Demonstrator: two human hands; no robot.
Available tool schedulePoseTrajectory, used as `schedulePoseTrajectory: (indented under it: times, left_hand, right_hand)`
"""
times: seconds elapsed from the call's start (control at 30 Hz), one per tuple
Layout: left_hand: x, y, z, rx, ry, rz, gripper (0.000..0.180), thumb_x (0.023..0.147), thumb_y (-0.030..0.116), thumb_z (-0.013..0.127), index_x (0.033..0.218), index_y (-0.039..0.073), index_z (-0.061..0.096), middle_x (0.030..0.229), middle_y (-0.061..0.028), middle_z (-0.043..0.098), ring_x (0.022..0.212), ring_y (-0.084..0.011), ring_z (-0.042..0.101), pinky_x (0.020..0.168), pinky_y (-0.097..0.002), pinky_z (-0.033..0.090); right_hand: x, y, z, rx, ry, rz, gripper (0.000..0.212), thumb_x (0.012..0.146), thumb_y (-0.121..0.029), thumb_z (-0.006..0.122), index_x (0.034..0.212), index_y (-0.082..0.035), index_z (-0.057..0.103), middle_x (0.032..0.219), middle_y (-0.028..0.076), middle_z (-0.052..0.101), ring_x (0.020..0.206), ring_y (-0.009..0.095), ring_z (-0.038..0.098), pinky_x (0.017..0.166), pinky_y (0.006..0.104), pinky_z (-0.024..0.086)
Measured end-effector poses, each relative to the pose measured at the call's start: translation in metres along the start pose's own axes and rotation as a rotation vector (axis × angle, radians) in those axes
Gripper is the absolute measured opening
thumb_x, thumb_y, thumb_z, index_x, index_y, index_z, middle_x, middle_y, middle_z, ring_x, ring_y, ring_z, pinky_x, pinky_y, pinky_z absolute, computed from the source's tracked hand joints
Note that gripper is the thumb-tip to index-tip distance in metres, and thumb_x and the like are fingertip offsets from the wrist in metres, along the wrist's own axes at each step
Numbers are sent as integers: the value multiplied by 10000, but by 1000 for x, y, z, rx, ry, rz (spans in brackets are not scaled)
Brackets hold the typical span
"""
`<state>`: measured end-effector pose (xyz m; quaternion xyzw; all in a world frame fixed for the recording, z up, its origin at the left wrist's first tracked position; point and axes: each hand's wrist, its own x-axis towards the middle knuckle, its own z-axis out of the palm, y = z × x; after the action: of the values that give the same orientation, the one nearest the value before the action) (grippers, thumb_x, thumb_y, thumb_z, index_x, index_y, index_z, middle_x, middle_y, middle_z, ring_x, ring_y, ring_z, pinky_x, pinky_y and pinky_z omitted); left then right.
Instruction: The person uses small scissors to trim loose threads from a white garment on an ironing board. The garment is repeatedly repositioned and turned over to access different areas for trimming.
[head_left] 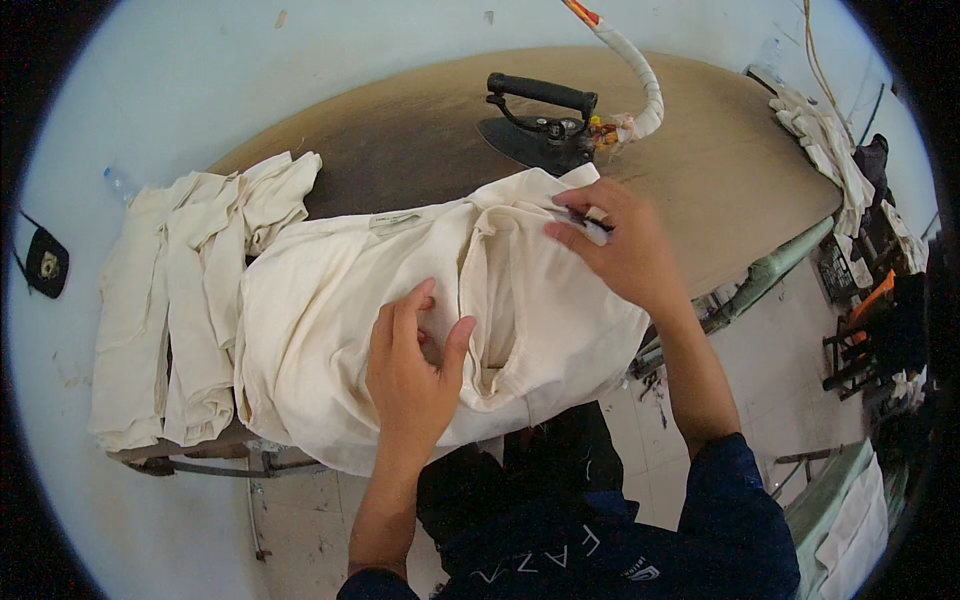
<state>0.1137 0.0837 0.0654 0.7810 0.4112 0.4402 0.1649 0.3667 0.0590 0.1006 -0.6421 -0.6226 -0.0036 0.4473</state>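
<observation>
A cream cloth garment (330,300) is spread over the near part of the ironing table, with a long gaping opening in its middle. My left hand (412,375) lies over the cloth just left of that opening, its fingers bent but apart. At the garment's far right part, my right hand (625,245) pinches a small dark-and-whitish object (588,220), too small and partly covered to name. Beyond the garment stands a black iron (540,125), its handle uppermost and a white-wrapped cord rising from its back.
Folded cream garments (190,300) are piled at the table's left end. More cream cloth (825,150) hangs over the right end of the brown-covered ironing table (730,150). A white wall runs along the back. Dark clutter (880,320) stands on the right.
</observation>
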Motion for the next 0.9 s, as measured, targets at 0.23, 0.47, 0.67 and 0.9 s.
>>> schedulePoseTrajectory:
  times: [0.23, 0.47, 0.67, 0.9]
  left_hand:
    - [28, -30, -3, 5, 98, -141, 195, 1004, 217, 651, 976, 27, 613, 657, -76, 590, 568, -202, 561, 579, -336, 457]
    - [30, -46, -6, -35, 104, -147, 228, 1045, 238, 597, 1028, 12, 572, 653, -57, 573, 563, -167, 519, 551, -347, 410]
    - [25, -45, -7, -7, 99, -219, 238, 1071, 274, 544, 1068, 37, 565, 662, -56, 550, 554, -145, 499, 525, -334, 389]
    - [27, 1, 25, -883, -294, -52, 258, 1078, 225, 537, 1231, 32, 458, 1083, -98, 617, 922, -123, 620, 795, -265, 529]
  right_hand:
    - [-20, 45, 12, -311, -28, -85, 265, 815, -256, 802, 985, -65, 731, 989, 94, 688, 898, 330, 693, 766, 431, 558]
    - [-25, 51, 8, -289, 32, -73, 239, 779, -96, 766, 1004, -62, 694, 995, 105, 689, 899, 344, 680, 766, 432, 545]
    - [-28, 22, 13, 26, 187, -142, 430, 762, -192, 864, 1133, -83, 673, 909, 112, 661, 801, 278, 650, 748, 411, 535]
    - [-41, -14, 52, 422, -210, 103, 636, 750, -164, 902, 1328, -75, 653, 904, 73, 710, 809, 180, 635, 807, 333, 531]
